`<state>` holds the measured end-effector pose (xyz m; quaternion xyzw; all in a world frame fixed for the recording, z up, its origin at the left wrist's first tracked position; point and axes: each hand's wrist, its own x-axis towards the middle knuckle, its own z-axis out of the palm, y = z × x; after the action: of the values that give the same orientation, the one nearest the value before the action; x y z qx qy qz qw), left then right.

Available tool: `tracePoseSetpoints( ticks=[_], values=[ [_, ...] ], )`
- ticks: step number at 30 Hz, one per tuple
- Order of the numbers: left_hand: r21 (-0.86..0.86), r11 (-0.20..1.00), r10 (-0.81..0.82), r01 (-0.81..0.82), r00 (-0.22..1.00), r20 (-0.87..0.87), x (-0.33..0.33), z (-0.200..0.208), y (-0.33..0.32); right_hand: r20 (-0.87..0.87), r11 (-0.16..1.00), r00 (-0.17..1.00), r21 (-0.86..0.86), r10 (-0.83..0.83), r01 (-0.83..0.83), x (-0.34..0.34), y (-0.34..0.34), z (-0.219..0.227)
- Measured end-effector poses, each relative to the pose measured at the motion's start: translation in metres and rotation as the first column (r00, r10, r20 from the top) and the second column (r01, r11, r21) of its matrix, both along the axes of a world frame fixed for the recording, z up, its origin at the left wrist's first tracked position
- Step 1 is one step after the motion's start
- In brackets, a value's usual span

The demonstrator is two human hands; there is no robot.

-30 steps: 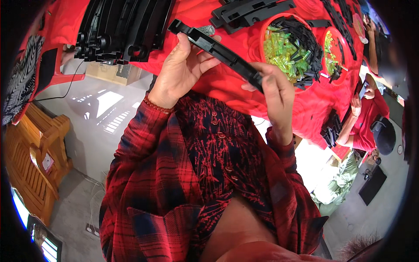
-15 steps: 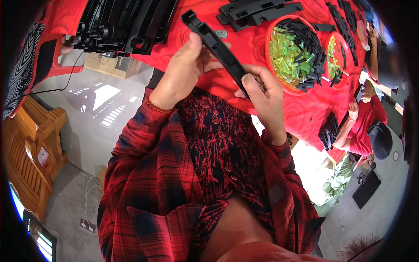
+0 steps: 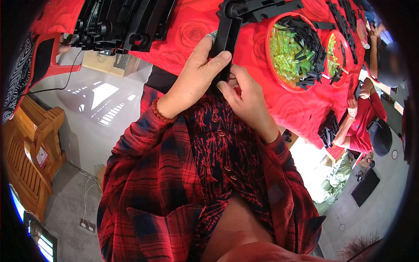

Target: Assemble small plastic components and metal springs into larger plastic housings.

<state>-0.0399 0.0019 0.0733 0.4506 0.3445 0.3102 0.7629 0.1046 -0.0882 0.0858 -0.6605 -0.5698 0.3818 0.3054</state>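
Note:
A long black plastic part (image 3: 228, 38) points away from me over the red tablecloth, held between both hands. My left hand (image 3: 192, 81) is closed round its left side, thumb lying across the top. At the near end, my right hand (image 3: 248, 97) grips it with bent fingers and thumb. That near end is mostly hidden by the fingers. The far end overlaps other black parts (image 3: 275, 11) lying on the table. Right of my hands stands a red round basin (image 3: 269, 56) of small yellow-green clear pieces (image 3: 286, 54) and black pieces (image 3: 310, 39).
Long black parts (image 3: 126, 24) are stacked at the table's far left. A smaller red basin (image 3: 348, 48) sits beyond the large one. Two people work along the right side, one in a red top (image 3: 369, 118). A wooden chair (image 3: 30, 153) stands at left.
The black part has swung from a left-leaning slant to nearly straight away from me. My right hand has moved left and closer to my left hand; the left thumb now lies over the part.

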Motion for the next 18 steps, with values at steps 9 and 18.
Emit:
tracePoseSetpoints(
  ticks=[9, 18],
  values=[
    [0.141, 0.989, -0.016, 0.047, 0.977, -0.215, -0.002, -0.003, -0.003, -0.113, 0.919, 0.968, 0.306, -0.225, 0.249, 0.011, 0.023, 0.012],
    [0.337, 0.929, 0.024, 0.153, 0.884, -0.467, 0.002, -0.008, -0.006, 0.352, 0.900, 0.923, 0.435, -0.155, -0.014, 0.011, 0.038, 0.006]
  ],
)
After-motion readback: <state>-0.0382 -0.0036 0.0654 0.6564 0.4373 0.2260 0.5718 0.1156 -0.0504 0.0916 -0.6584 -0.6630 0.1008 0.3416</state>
